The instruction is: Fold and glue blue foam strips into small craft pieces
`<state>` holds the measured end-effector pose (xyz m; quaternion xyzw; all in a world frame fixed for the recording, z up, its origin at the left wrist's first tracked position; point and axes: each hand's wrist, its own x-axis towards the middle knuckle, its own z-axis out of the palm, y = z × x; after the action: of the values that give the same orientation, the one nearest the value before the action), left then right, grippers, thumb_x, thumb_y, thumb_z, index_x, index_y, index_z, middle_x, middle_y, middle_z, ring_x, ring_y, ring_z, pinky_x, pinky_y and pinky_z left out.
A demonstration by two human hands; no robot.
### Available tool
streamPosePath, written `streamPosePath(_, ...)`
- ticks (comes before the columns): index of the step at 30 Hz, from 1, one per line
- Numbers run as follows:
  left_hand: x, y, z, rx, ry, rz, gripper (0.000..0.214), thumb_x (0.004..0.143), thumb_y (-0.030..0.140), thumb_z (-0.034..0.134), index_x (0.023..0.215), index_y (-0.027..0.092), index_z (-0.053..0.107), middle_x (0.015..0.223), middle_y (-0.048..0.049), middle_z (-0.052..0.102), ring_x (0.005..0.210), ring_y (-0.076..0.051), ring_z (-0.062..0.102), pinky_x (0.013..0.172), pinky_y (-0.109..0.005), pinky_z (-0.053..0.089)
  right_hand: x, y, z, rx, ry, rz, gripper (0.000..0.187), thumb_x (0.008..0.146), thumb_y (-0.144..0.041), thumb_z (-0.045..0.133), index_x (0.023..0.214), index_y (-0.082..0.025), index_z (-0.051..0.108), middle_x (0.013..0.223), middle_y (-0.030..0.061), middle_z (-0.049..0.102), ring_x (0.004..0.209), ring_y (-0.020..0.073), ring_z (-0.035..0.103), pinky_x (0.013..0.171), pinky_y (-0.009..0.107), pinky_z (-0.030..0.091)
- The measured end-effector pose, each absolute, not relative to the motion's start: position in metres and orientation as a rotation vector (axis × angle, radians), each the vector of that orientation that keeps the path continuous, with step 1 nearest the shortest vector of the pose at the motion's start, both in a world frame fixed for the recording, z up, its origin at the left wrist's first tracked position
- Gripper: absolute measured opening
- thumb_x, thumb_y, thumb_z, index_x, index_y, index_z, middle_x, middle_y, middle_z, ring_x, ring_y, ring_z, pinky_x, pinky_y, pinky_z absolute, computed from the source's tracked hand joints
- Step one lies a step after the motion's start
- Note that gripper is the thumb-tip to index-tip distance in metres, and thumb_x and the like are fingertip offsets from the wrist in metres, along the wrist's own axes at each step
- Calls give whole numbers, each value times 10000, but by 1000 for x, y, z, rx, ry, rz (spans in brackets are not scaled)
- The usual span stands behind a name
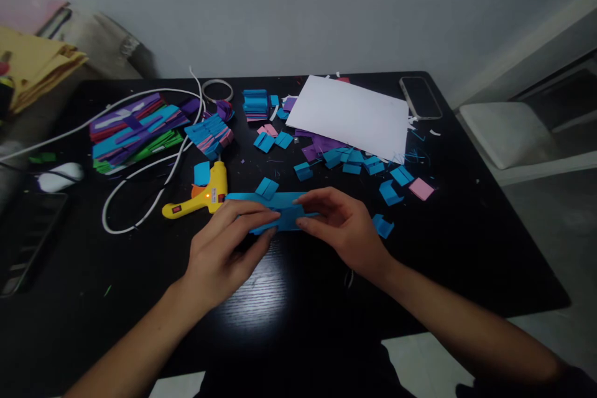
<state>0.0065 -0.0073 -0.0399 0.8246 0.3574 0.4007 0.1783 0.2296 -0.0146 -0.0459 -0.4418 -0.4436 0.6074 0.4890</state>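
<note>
A folded blue paper strip (pixel 290 219) lies level just above or on the dark table in front of me. My left hand (pixel 226 241) is closed on its left part, fingertips on top and thumb at the near edge. With thumb and fingers, my right hand (pixel 347 224) pinches the strip's right part. A small folded blue piece (pixel 267 188) rests at the strip's far edge, above my left fingertips. Left of that hand, a yellow glue gun (pixel 193 203) lies on its side, its small orange light lit. Parts of the strip are hidden beneath my fingers.
Folded blue paper pieces (pixel 352 161) lie scattered under and around a white sheet (pixel 349 115). Bundled coloured strips (pixel 135 127), a white cable (pixel 109 199) and a tape ring (pixel 217 82) are at the back left. A phone (pixel 420 98) lies at the back right, a mouse (pixel 60 178) far left.
</note>
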Motion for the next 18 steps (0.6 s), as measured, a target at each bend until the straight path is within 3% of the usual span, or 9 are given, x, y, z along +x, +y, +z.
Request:
streamPosePath(6, 8, -9, -40, 2453, 1010, 1122, 279, 913, 72, 713, 1162, 195, 695, 1042, -68, 726, 916, -193, 706, 845, -360, 578, 228, -18, -47, -1104, -1158, 1407, 300, 813, -181, 839, 1093, -260, 763, 1040, 17, 796, 1008, 185, 771, 906, 327, 657)
streamPosePath(18, 16, -20, -39, 2393, 1059, 1186, 271, 887, 17, 721, 1123, 146, 689, 1018, -75, 702, 905, -163, 698, 819, -281, 568, 229, -22, -45, -1135, -1696, 759, 256, 929, -169, 737, 1170, -248, 768, 1094, 46, 817, 932, 192, 783, 868, 326, 662)
